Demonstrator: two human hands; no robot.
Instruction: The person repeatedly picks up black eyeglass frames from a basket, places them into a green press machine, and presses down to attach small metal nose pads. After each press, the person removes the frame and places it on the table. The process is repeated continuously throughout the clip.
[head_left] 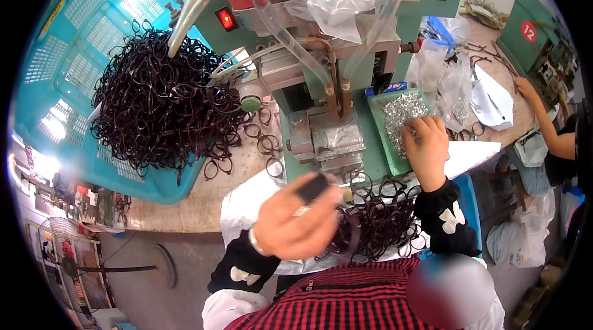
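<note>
Blurred left hand (295, 219), silvery bits (403, 109) too small for identification.

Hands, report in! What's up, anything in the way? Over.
Right hand at silver bits in green tray. Left hand blurred, holding black thing. Dark frames heaped between; nothing plainly blocking.

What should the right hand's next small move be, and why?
Probably to pinch and lift from the small silver pieces in the green tray: the right hand is curled down at them, while the left hand, blurred, is beside the dark frames.
</note>
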